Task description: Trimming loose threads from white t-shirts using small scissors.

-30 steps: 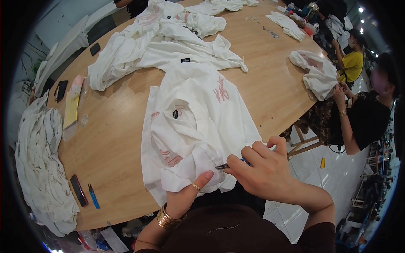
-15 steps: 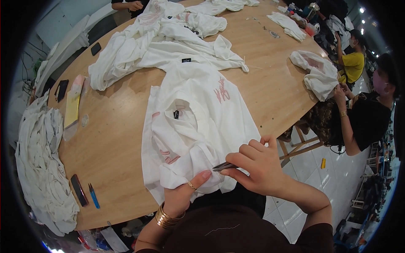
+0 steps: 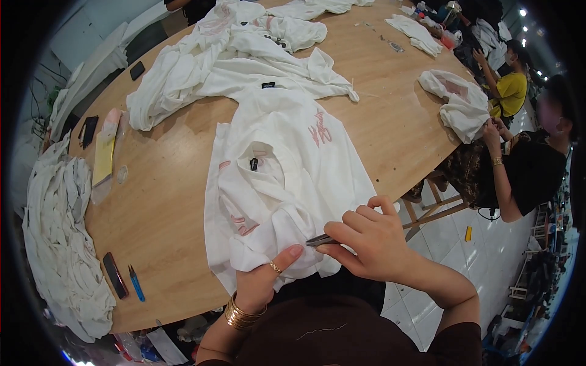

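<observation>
At six o'clock on the round wooden bench [image 3: 171, 201], one white shirt [image 3: 287, 183] with pink lettering lies spread and rumpled at its near hem. Left hand [image 3: 262, 277] pinches that hem, its grip closed on cloth. Right hand [image 3: 372, 244] grips one small metal snipper [image 3: 320, 240] against the fabric. One phone [image 3: 115, 275] and one blue pen [image 3: 137, 283] lie at eight o'clock.

Left hand [image 3: 264, 277] lies thumb extended; right hand [image 3: 372, 241] has its fingers [image 3: 357, 222] curled, pinching.
</observation>
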### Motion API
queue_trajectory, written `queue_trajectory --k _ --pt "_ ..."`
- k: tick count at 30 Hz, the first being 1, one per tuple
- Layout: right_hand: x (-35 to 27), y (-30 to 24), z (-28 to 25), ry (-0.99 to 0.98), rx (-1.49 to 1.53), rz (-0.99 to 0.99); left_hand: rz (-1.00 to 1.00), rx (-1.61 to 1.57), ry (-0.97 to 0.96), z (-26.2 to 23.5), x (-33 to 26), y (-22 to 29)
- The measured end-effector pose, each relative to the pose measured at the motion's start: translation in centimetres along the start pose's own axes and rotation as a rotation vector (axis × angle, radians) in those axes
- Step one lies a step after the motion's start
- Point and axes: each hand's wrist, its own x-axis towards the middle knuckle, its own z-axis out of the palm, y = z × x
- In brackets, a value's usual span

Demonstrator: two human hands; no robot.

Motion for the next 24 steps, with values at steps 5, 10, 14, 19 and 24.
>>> queue_trajectory --k 5,10,14,19,24 --pt "-0.1 0.2 -0.4 0.003 0.043 0.059 -0.013 -0.028 0.01 -0.1 0.0 -0.1" --pt "-0.2 0.1 -0.5 0.018 0.008 0.03 -0.026 -0.034 0.026 0.0 0.0 0.0" --pt "-0.3 0.1 -0.8 0.021 0.07 0.059 -0.031 -0.082 0.058 0.1 0.1 0.1" --pt "-0.3 0.1 -1.2 -0.01 0.057 0.045 -0.032 -0.095 0.084 0.2 0.3 0.2" --pt "-0.2 -0.1 -1.2 -0.008 -0.001 0.012 -0.028 -0.088 0.082 0.2 0.3 0.2"
